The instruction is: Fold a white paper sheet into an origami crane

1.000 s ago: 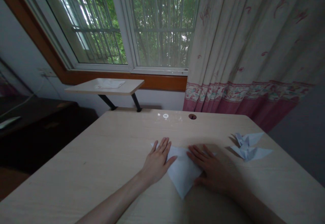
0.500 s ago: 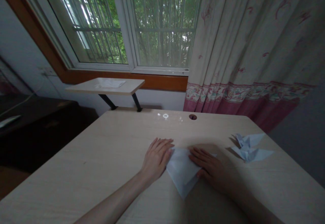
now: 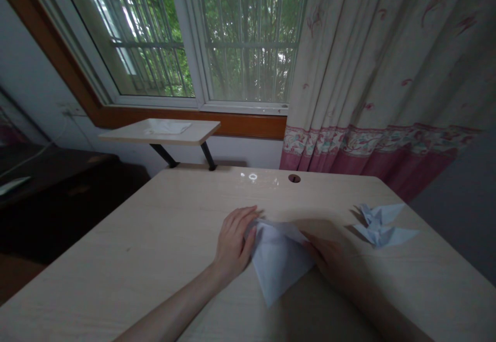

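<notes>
A white sheet of paper (image 3: 277, 264) folded into a triangle lies on the light wooden table (image 3: 155, 249), its point toward me and its far edge lifted. My left hand (image 3: 232, 241) grips the paper's far left corner with curled fingers. My right hand (image 3: 329, 257) sits at the paper's right edge, its fingertips tucked under the raised sheet and hidden.
Two folded white paper cranes (image 3: 382, 226) rest on the table's right side. A cable hole (image 3: 294, 178) is near the far edge. A small side table (image 3: 160, 131) stands below the window. A curtain (image 3: 387, 73) hangs at right; dark furniture (image 3: 50, 187) at left.
Both hands lay flat on the paper a second ago. My left hand's fingers have curled onto the corner and the paper's far edge has risen; my right fingers have slipped under it.
</notes>
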The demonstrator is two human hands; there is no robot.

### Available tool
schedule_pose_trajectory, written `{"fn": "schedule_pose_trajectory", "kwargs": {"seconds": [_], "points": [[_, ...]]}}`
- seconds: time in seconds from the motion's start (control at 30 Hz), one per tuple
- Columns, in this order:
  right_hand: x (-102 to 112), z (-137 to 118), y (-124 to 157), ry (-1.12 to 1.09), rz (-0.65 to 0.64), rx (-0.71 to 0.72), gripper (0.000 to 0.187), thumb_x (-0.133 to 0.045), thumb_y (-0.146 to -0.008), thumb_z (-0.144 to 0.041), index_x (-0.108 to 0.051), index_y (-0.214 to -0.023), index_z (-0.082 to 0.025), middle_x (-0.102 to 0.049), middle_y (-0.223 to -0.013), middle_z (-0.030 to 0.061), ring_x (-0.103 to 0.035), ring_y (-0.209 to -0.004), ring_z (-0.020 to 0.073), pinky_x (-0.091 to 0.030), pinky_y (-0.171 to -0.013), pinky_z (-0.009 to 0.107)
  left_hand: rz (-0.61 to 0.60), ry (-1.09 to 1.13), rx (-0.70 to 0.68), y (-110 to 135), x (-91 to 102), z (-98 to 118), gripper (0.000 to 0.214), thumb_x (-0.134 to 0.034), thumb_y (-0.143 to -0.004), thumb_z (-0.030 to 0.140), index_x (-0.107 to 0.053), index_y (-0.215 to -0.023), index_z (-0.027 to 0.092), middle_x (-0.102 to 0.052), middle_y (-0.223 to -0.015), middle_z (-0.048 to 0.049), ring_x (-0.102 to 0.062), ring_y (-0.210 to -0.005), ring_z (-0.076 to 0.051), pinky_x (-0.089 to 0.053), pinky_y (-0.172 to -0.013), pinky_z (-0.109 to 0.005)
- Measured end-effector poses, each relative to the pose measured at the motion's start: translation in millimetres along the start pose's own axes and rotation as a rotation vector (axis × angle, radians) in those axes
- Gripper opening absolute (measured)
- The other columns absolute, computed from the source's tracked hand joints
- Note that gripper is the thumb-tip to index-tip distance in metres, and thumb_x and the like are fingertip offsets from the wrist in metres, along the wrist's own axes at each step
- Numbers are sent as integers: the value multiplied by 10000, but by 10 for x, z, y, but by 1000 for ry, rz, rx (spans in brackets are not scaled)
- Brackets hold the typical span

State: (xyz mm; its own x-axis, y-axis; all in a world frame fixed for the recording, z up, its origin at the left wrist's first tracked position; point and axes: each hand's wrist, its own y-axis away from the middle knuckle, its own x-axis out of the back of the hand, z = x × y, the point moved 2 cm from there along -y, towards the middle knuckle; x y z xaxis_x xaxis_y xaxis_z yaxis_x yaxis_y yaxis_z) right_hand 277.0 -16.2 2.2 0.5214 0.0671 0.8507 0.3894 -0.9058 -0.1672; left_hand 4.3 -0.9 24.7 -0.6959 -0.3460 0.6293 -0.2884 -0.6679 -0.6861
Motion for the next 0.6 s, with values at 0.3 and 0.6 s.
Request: {"fn": "schedule_pose_trajectory", "kwargs": {"seconds": [0.3,0.6], "points": [[43,29,13,-50,103,-97,453,-312,-1024,-366,-625,-1338,-278,-724,-1236,63,-692,-1117,305,-562,-945,513,13,64,-88,37,-12,93,336,-451,-966,136,-479,-1285,239,-572,-1293,-121,-532,-1223,-274,-461,-1025,-486],[65,76,-3,-164,331,-183,365,-412,-982,-480,-695,-1076,-268,-779,-959,74,-744,-849,282,-607,-775,447,-477,292,-272,45,-32,271,400,-486,-943,132,-465,-1332,220,-635,-1312,-85,-628,-1194,-200,-546,-972,-321]]}}
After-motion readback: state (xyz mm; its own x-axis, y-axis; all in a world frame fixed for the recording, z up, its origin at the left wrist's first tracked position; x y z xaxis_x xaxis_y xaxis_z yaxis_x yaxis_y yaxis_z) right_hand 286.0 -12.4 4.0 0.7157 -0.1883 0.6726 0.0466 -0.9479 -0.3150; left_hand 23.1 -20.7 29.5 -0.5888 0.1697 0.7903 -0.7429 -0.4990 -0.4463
